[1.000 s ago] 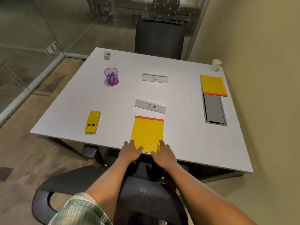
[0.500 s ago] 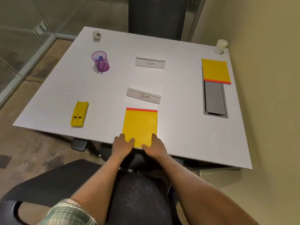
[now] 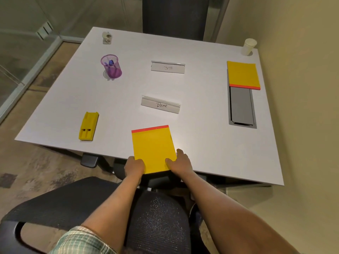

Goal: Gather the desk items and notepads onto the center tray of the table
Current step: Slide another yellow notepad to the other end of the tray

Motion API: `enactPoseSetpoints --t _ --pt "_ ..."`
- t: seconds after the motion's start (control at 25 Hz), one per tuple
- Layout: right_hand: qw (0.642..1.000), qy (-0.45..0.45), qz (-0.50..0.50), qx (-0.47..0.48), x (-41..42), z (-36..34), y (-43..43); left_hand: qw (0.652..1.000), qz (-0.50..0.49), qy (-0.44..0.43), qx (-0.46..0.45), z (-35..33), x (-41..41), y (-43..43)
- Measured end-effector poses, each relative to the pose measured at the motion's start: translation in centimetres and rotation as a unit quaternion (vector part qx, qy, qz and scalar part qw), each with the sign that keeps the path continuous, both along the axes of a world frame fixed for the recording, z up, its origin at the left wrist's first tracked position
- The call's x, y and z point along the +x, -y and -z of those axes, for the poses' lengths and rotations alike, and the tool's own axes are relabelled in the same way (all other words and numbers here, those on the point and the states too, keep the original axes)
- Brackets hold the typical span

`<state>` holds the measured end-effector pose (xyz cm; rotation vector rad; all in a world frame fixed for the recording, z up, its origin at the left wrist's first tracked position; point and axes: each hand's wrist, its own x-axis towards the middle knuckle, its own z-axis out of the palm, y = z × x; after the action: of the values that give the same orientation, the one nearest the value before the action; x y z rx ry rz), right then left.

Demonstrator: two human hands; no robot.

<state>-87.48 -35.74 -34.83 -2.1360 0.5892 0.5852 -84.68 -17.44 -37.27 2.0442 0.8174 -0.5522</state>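
A yellow notepad with a red top strip juts out past the white table's near edge. My left hand grips its near left corner and my right hand grips its near right corner. A second yellow notepad lies at the far right, overlapping the grey recessed tray. A yellow stapler lies at the near left. A purple mesh pen cup stands at the far left. Two name plates read "Bear" and "Beta".
A white paper cup stands in the far right corner and a small tape dispenser in the far left corner. A black mesh chair is under my arms, another chair behind the table. A wall runs along the right, glass on the left.
Both hands have closed on the near notepad's corners and pulled it toward me, so it now overhangs the table edge. The view has tilted down and closer.
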Motion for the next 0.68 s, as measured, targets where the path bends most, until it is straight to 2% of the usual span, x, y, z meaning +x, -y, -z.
enactPoseSetpoints --t 0.32,0.68 --pt "0.999 -0.001 0.050 -0.012 0.4 -0.6 4.2 0.997 -0.015 0.063 -0.044 -1.5 0.6 3.8" --pt "0.989 0.020 0.146 -0.032 0.9 -1.5 17.0 0.988 0.127 0.078 -0.028 -1.9 3.0 16.1"
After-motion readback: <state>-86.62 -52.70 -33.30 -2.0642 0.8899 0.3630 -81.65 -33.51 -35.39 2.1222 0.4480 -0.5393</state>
